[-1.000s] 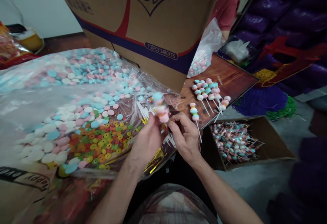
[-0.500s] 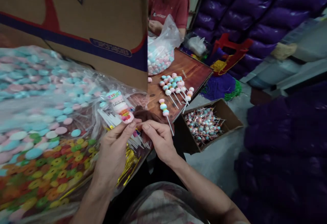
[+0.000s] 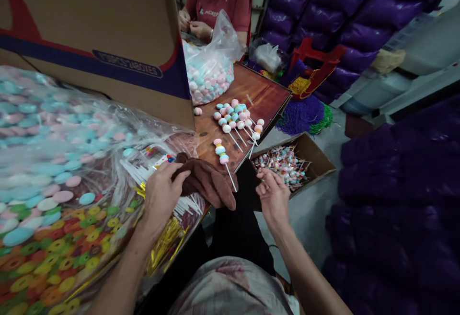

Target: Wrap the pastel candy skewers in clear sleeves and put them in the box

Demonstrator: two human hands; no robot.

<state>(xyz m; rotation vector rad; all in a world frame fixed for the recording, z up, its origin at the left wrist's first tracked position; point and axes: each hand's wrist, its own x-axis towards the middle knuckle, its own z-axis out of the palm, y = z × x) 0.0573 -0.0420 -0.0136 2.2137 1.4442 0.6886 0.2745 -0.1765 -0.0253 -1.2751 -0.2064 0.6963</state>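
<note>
My left hand (image 3: pixel 163 192) lies at the crumpled brown cloth (image 3: pixel 206 180), its thumb apart from the fingers and nothing visibly held. Under and beside it are white sticks (image 3: pixel 189 204), printed wrappers (image 3: pixel 163 160) and gold twist ties (image 3: pixel 167 243). Half curled, my right hand (image 3: pixel 273 195) hovers at the near edge of a cardboard box (image 3: pixel 321 164) of wrapped candy skewers (image 3: pixel 283 164); nothing shows between its loosely parted fingers. One unwrapped candy skewer (image 3: pixel 221 151) lies by the cloth, its stick reaching over it. A group of unwrapped skewers (image 3: pixel 235 116) rests farther back.
Pink, blue and white candies (image 3: pixel 46 161) and ring-shaped gummies (image 3: pixel 64 257) spread over plastic at left. A large carton (image 3: pixel 118 32) stands behind them. Across the wooden table (image 3: pixel 257 85), a person in a red shirt (image 3: pixel 223 5) works behind a candy bag (image 3: pixel 210 77). Purple sacks (image 3: pixel 391 171) stand at right.
The wrapped candy skewer that both hands held is no longer in them. My right hand has moved right to the box; my left hand has shifted slightly to the cloth. The view has turned a little.
</note>
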